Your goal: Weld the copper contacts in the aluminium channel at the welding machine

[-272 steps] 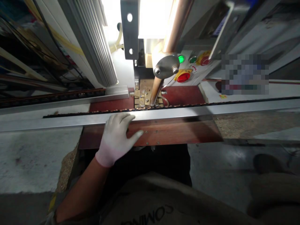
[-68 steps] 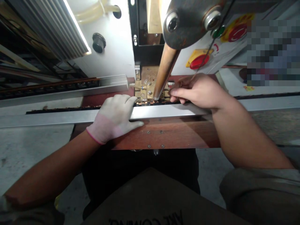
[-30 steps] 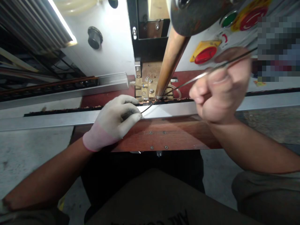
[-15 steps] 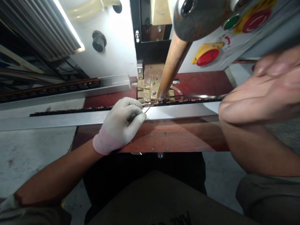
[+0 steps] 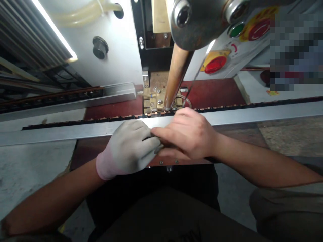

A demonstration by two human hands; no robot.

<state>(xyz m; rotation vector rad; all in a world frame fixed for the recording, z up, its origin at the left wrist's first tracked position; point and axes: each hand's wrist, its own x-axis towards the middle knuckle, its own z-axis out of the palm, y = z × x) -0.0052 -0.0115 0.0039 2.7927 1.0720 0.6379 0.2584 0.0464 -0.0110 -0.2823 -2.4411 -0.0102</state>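
My left hand [image 5: 131,144], in a whitish glove with a pink cuff, is closed in front of the silver rail, its fingertips pinched. What they hold is hidden where the two hands meet. My bare right hand [image 5: 191,134] touches the left one, fingers bent and closed. A thin metal strip [image 5: 193,80] rises from behind its knuckles, slanting up and right. Just beyond the hands runs the silver rail [image 5: 242,116], with a dark row of copper-coloured pieces [image 5: 113,118] along its far side. A copper rod [image 5: 178,72] comes down onto the brass block [image 5: 153,97] behind that row.
A red-brown board [image 5: 214,94] lies beneath the rail. The heavy clamp head [image 5: 196,27] hangs above. On the right panel are a red rotary switch [image 5: 215,64], a green button [image 5: 236,29] and a red stop button [image 5: 259,28]. A second rail [image 5: 121,94] lies at left.
My right hand has come in from the far right to meet my left. The strip, level before, now slants upward. My left hand has drawn slightly back from the rail. The view has shifted.
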